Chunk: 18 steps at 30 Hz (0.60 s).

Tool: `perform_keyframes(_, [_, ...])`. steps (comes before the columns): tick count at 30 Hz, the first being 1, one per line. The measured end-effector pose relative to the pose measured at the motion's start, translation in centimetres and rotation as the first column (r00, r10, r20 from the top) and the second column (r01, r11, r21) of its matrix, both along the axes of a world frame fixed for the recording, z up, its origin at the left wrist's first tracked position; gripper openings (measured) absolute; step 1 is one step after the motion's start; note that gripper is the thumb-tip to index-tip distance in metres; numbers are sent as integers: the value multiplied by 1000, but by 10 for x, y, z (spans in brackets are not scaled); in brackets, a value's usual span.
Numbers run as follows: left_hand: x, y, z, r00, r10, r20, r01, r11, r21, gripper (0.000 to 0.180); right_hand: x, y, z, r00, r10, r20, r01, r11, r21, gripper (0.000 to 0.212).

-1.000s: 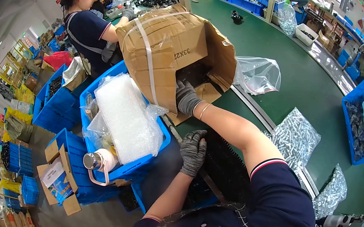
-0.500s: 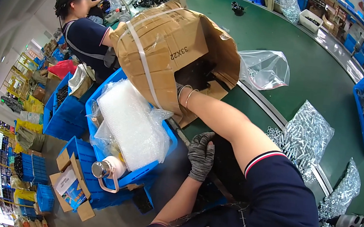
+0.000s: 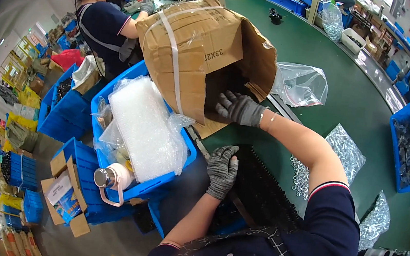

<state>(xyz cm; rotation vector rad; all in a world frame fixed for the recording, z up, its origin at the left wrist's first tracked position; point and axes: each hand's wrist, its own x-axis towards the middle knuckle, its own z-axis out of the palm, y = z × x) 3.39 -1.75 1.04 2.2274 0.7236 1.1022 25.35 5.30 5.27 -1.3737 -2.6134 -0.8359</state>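
A large brown cardboard box lies on its side on the green bench, a white strap round it and its dark mouth facing right. My right hand, in a grey glove, is at the lower edge of that mouth; its fingers are apart and nothing shows in them. My left hand, gloved too, rests by the metal bench edge with its fingers curled in and no object visible. Just right of it lies a long dark row of black parts with a toothed edge. What is inside the box is too dark to make out.
Left of the box, a blue crate holds bubble wrap and a pale pink bottle. Metal rings and bagged metal parts lie on the bench at right. A co-worker stands beyond the box.
My right hand has come out of the box to its mouth, empty as far as I see. The toothed black row shows more. My view has shifted slightly.
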Motion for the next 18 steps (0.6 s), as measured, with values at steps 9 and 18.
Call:
perform_keyframes(9, [0, 1, 2, 1000, 23, -7, -23, 1000, 7, 24, 41, -49, -4, 964, -198, -177, 165, 969, -183, 52])
perform_keyframes(18, [-3, -1, 5, 999, 44, -23, -44, 999, 18, 23, -27, -39, 20, 802, -454, -390, 322, 876, -358, 68])
